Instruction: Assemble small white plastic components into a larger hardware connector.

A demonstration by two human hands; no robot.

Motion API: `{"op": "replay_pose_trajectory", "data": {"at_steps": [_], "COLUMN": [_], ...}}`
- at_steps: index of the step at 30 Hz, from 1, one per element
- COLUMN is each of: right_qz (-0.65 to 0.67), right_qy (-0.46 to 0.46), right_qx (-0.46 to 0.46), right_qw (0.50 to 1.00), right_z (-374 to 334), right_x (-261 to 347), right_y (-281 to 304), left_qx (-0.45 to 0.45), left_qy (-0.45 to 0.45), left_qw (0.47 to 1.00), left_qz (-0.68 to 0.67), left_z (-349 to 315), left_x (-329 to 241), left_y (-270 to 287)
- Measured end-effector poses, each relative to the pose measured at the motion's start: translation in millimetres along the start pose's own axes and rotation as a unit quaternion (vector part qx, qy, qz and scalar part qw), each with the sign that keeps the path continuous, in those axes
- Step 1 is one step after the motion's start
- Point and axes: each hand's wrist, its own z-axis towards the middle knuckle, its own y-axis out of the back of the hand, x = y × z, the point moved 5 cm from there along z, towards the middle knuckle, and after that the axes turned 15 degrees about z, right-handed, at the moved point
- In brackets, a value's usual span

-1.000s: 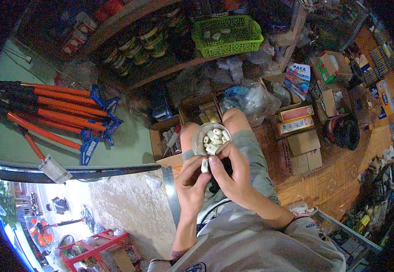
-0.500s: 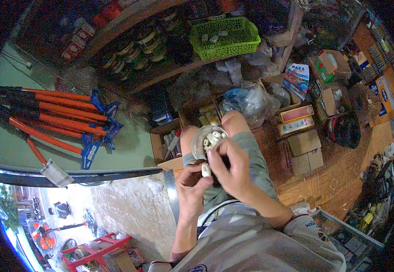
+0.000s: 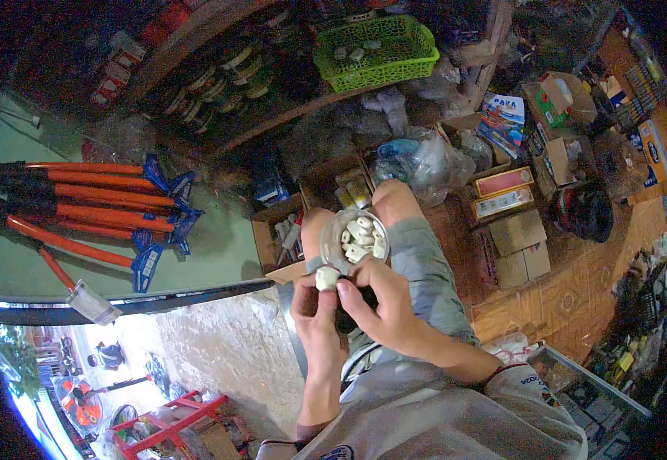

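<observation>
My left hand (image 3: 318,318) pinches a small white chunky piece (image 3: 327,277) between thumb and fingers. My right hand (image 3: 386,303) is curled close beside it, thumb tip next to the piece; whatever its fingers hold is hidden. Just beyond both hands, between my knees, a round clear tub (image 3: 324,247) contains several similar white pieces (image 3: 359,228), some showing small dark holes. Something dark shows in the shadow between my hands, too unclear to name.
Orange-handled tools (image 3: 107,192) with blue labels lie on a pale green surface at left. A green basket (image 3: 379,73) sits on a shelf ahead. Cardboard boxes (image 3: 519,234) and plastic bags (image 3: 433,161) stand at right. A red metal frame (image 3: 169,422) is at lower left.
My right hand has drawn back from over the tub toward my left hand, uncovering more white pieces. The white piece in my left hand has shifted up and left, and is turned differently.
</observation>
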Motion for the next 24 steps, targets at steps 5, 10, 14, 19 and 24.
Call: {"op": "replay_pose_trajectory", "data": {"at_steps": [5, 10, 14, 19, 24], "right_qz": [-0.028, 0.129, 0.340, 0.062, 0.021], "right_qy": [-0.046, -0.171, -0.289, -0.120, 0.007], "right_qx": [-0.063, -0.188, -0.245, -0.088, 0.025], "right_qw": [0.997, 0.959, 0.861, 0.987, 0.999], "right_z": [11, 8, 0, 0, -10], "right_x": [-24, -37, -45, -10, 6], "right_y": [18, 36, 50, 55, 24], "left_qx": [0.125, 0.070, 0.086, 0.036, 0.020], "left_qy": [-0.043, 0.052, 0.053, 0.021, -0.028], "left_qw": [0.990, 0.984, 0.991, 0.998, 0.998], "left_qz": [-0.050, -0.153, -0.085, -0.038, 0.054], "left_z": [-7, -9, -4, -6, -12], "left_x": [8, 12, -1, -3, 6], "left_y": [-10, -10, -12, -11, -12]}}
